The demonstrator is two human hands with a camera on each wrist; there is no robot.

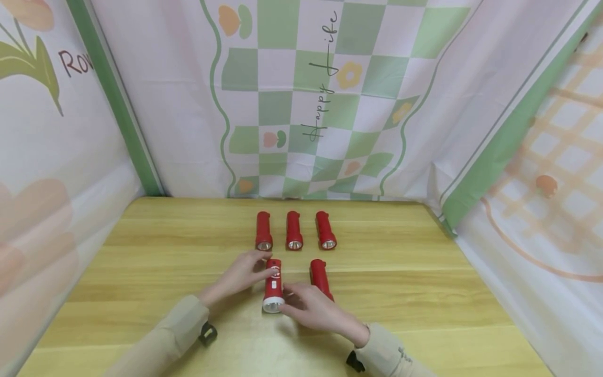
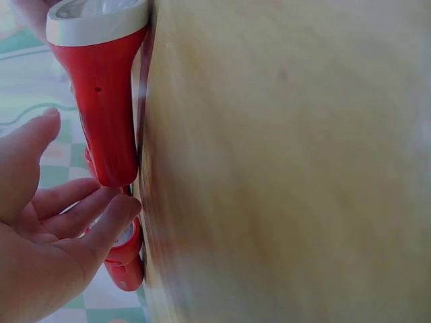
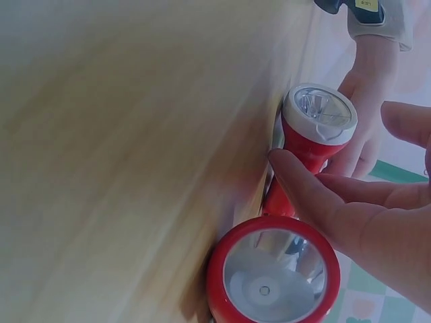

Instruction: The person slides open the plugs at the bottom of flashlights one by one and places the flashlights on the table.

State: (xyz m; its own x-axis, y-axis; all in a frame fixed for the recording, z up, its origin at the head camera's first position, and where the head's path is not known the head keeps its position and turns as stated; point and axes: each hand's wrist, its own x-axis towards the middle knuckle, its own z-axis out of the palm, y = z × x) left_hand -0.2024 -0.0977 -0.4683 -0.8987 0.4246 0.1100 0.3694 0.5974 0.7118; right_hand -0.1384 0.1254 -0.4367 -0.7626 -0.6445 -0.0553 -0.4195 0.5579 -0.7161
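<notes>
A red flashlight with a white lens ring lies on the table, its lens toward the front edge. My left hand is at its rear end, fingers relaxed; in the left wrist view the left hand is spread beside the tail of the flashlight. On the other side my right hand has its fingers extended near the lens end. The right wrist view has the right hand between the white-ringed flashlight and an all-red flashlight. Exact finger contact is unclear.
Three red flashlights lie in a row farther back on the wooden table. Another red flashlight lies just beyond my right hand. Printed curtains surround the table's back and sides.
</notes>
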